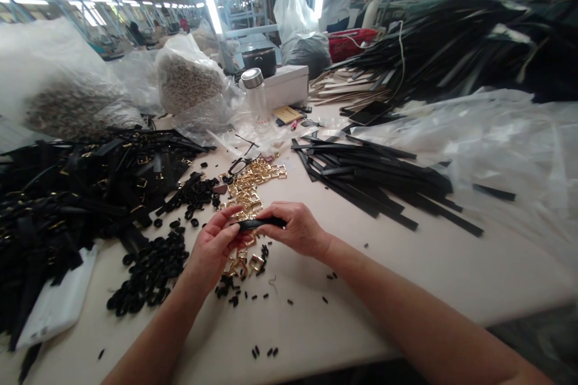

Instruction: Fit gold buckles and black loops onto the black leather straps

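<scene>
Between my two hands is a short black strap point(253, 224), held level above the table. The fingers of my left hand point(215, 240) pinch its left end. My right hand point(293, 227) grips the other end, thumb and fingers closed on it. Just behind and below them lies a pile of gold buckles point(255, 180), partly covered by my hands. More gold buckles point(256, 263) sit in front. Black strap loops point(156, 271) are heaped to the left of my left hand, and small black pieces point(289, 301) are scattered nearer to me.
Black straps with buckles point(90, 186) are piled at the left. Loose flat black strips point(365, 174) lie at the right beside clear plastic sheeting point(510, 144). Farther back stand a glass bottle point(256, 99), a white box point(289, 85), and a bag of small parts point(189, 75).
</scene>
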### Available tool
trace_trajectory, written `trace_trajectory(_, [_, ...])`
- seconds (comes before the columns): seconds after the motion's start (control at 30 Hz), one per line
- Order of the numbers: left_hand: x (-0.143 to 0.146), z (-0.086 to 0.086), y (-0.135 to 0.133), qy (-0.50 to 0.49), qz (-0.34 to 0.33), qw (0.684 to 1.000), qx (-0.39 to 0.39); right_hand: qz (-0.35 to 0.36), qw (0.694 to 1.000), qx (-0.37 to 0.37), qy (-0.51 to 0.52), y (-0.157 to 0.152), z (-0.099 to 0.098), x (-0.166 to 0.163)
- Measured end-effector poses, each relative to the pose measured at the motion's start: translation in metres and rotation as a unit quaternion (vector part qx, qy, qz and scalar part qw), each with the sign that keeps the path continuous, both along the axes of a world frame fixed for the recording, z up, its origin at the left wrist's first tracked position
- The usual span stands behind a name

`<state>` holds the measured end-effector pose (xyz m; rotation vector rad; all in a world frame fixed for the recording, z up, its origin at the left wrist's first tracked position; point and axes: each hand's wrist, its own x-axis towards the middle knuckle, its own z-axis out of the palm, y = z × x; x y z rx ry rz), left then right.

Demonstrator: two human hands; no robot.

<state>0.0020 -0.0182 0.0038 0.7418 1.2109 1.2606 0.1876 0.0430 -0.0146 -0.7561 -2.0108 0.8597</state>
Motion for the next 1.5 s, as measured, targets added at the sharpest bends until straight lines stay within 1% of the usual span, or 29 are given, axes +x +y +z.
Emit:
trace_trajectory(0.1, [0.0, -0.002, -0.001, -0.006, -0.003, 1.0, -0.004, 0.007, 1.0, 0.021, -0.008, -0.001, 0.002, 0.0])
trace_trajectory(0.17, [0.0, -0.003, -0.002, 0.009, -0.011, 1.0, -0.005, 0.005, 0.999, 0.044, -0.015, -0.002, 0.003, 0.0])
trace_trajectory(0.23, [-0.001, -0.003, -0.003, 0.056, -0.031, 0.998, 0.005, -0.002, 0.997, 0.071, -0.03, -0.003, 0.003, 0.0])
trace_trajectory(0.27, [-0.001, -0.003, -0.003, 0.096, -0.042, 0.994, 0.022, -0.006, 0.995, 0.086, -0.043, -0.003, 0.004, 0.0])
trace_trajectory(0.33, [-0.001, -0.001, -0.003, 0.201, -0.052, 0.974, 0.088, -0.011, 0.991, 0.116, -0.073, -0.004, 0.004, 0.0])
trace_trajectory(0.43, [0.001, 0.003, -0.002, 0.343, -0.038, 0.918, 0.196, -0.014, 0.983, 0.147, -0.108, -0.006, 0.003, -0.001])
trace_trajectory(0.5, [0.003, 0.005, -0.001, 0.388, -0.028, 0.893, 0.228, -0.012, 0.981, 0.155, -0.117, -0.006, 0.003, -0.001])
trace_trajectory(0.57, [0.002, 0.008, -0.003, 0.405, -0.013, 0.881, 0.246, -0.014, 0.979, 0.157, -0.126, -0.004, 0.003, 0.001])
trace_trajectory(0.6, [0.001, 0.009, -0.005, 0.402, -0.004, 0.88, 0.254, -0.023, 0.978, 0.156, -0.133, -0.001, 0.003, 0.003])
trace_trajectory(0.63, [0.0, 0.011, -0.007, 0.386, 0.0, 0.885, 0.262, -0.04, 0.977, 0.156, -0.141, 0.002, 0.003, 0.005])
trace_trajectory(0.67, [-0.003, 0.012, -0.009, 0.355, -0.004, 0.896, 0.267, -0.063, 0.974, 0.155, -0.15, 0.005, 0.003, 0.007])
trace_trajectory(0.7, [-0.005, 0.013, -0.012, 0.313, -0.026, 0.911, 0.268, -0.089, 0.971, 0.154, -0.156, 0.009, 0.003, 0.01])
trace_trajectory(0.77, [-0.011, 0.013, -0.015, 0.232, -0.114, 0.932, 0.252, -0.127, 0.967, 0.154, -0.157, 0.014, 0.004, 0.015])
trace_trajectory(0.8, [-0.013, 0.012, -0.015, 0.213, -0.153, 0.937, 0.229, -0.131, 0.968, 0.156, -0.15, 0.016, 0.004, 0.016])
trace_trajectory(0.83, [-0.014, 0.01, -0.014, 0.209, -0.174, 0.942, 0.196, -0.124, 0.969, 0.159, -0.141, 0.016, 0.004, 0.016])
trace_trajectory(0.87, [-0.015, 0.007, -0.012, 0.211, -0.172, 0.95, 0.153, -0.109, 0.972, 0.161, -0.132, 0.015, 0.005, 0.015])
trace_trajectory(0.9, [-0.015, 0.005, -0.009, 0.213, -0.15, 0.959, 0.107, -0.089, 0.975, 0.164, -0.122, 0.013, 0.005, 0.014])
trace_trajectory(0.97, [-0.015, 0.0, -0.002, 0.194, -0.085, 0.977, 0.025, -0.053, 0.978, 0.169, -0.106, 0.007, 0.004, 0.01])
trace_trajectory(1.03, [-0.016, -0.003, 0.003, 0.163, -0.051, 0.985, -0.013, -0.027, 0.98, 0.175, -0.095, 0.002, 0.004, 0.006])
trace_trajectory(1.1, [-0.016, -0.004, 0.006, 0.149, -0.039, 0.988, -0.023, -0.019, 0.979, 0.18, -0.09, -0.002, 0.003, 0.003])
trace_trajectory(1.23, [-0.015, -0.004, 0.005, 0.135, -0.027, 0.99, -0.017, -0.032, 0.98, 0.173, -0.095, -0.004, 0.003, 0.001])
trace_trajectory(1.4, [-0.009, -0.005, 0.003, 0.125, -0.059, 0.99, -0.003, -0.023, 0.981, 0.174, -0.087, -0.009, 0.004, -0.003])
trace_trajectory(1.5, [-0.006, -0.006, 0.003, 0.104, -0.067, 0.992, -0.009, -0.018, 0.978, 0.188, -0.089, -0.011, 0.004, -0.004])
